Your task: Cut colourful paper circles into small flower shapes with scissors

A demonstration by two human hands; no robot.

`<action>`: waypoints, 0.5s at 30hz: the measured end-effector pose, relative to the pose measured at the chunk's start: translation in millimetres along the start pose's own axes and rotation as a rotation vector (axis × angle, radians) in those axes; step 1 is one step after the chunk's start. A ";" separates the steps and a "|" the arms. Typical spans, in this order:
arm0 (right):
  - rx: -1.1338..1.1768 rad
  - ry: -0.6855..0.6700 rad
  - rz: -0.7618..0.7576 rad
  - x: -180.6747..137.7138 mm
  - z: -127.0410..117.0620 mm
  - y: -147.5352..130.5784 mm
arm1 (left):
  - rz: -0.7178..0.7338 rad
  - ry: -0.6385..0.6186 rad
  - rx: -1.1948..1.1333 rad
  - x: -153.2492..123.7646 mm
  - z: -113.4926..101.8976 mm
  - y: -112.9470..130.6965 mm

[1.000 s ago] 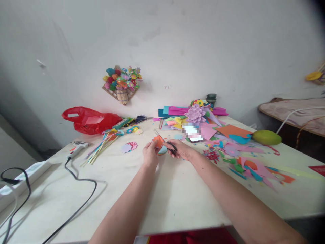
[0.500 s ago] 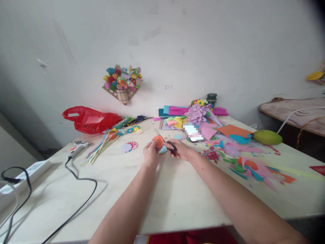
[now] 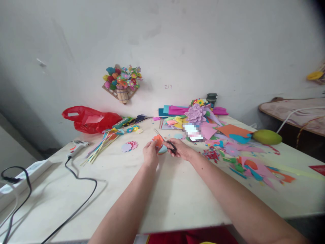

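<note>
Between the fingers of my left hand [image 3: 151, 152] is a small orange felt or paper piece [image 3: 158, 140] with a scalloped edge. My right hand [image 3: 179, 148] grips a pair of scissors [image 3: 173, 146] by the black handles, the blades pointing up and left against the orange piece. Below them, partly hidden by my hands, a light blue round cutout [image 3: 162, 150] shows. Left of my hands lie lilac and red-patterned scalloped cutouts [image 3: 129, 146] on the white table [image 3: 167, 200].
A glue gun [image 3: 78, 149] and its black cord lie at left, near a white power strip [image 3: 27, 176]. Red plastic bag [image 3: 91, 119] and thin strips [image 3: 104, 149] sit behind. Coloured scraps [image 3: 256, 169], an orange sheet [image 3: 233, 130] and a green-yellow fruit [image 3: 267, 137] spread across the right.
</note>
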State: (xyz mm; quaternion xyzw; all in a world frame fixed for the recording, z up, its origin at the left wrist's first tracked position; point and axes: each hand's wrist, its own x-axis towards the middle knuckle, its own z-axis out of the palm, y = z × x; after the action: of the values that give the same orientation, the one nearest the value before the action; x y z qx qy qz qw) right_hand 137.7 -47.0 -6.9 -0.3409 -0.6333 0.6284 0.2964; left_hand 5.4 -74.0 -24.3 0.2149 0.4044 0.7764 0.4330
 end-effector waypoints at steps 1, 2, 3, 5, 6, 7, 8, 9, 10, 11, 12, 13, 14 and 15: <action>0.001 -0.002 -0.001 0.1 -0.2 0.1 | -0.001 -0.002 0.003 -0.1 0.0 0.1; 0.001 -0.005 -0.001 0.3 -0.5 0.3 | -0.002 -0.002 0.007 -0.3 0.0 0.2; -0.001 -0.008 -0.001 0.6 -0.7 0.6 | -0.002 -0.002 0.010 -0.5 0.2 0.4; -0.005 -0.010 0.001 1.1 -1.2 0.9 | -0.002 0.003 0.009 -1.0 0.7 0.9; -0.007 -0.009 0.002 1.2 -1.3 1.0 | -0.003 0.004 0.005 -1.3 1.0 1.2; -0.009 -0.008 0.004 1.3 -1.3 0.8 | -0.003 0.006 0.000 -1.7 1.3 1.5; -0.010 -0.007 0.006 1.2 -1.3 0.5 | -0.004 0.007 -0.003 -2.0 1.6 1.9; -0.011 -0.006 0.010 0.9 -1.2 0.1 | -0.004 0.006 -0.005 -2.4 1.8 2.3; -0.013 -0.005 0.014 0.6 -1.1 -0.4 | -0.002 0.004 -0.007 -2.8 2.0 2.7; -0.017 -0.004 0.017 0.1 -1.0 -1.1 | -0.001 0.003 -0.007 -3.2 2.1 3.0; -0.022 -0.004 0.019 -0.4 -1.1 -1.7 | -0.001 0.001 -0.006 -3.4 2.2 3.4; -0.027 -0.006 0.018 -0.9 -1.4 -2.2 | 0.000 -0.001 -0.006 -3.6 2.1 3.6; -0.032 -0.008 0.016 -1.3 -1.9 -2.6 | 0.000 -0.003 -0.005 -3.7 2.0 3.8; -0.038 -0.012 0.014 -1.6 -2.7 -2.9 | -0.001 -0.004 -0.004 -3.6 1.9 3.9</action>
State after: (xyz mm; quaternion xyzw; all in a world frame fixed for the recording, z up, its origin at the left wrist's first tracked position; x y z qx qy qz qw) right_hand 140.6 -46.6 -3.8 -0.3471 -0.6444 0.6204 0.2817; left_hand 6.7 -77.4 -20.0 0.2154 0.4023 0.7765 0.4346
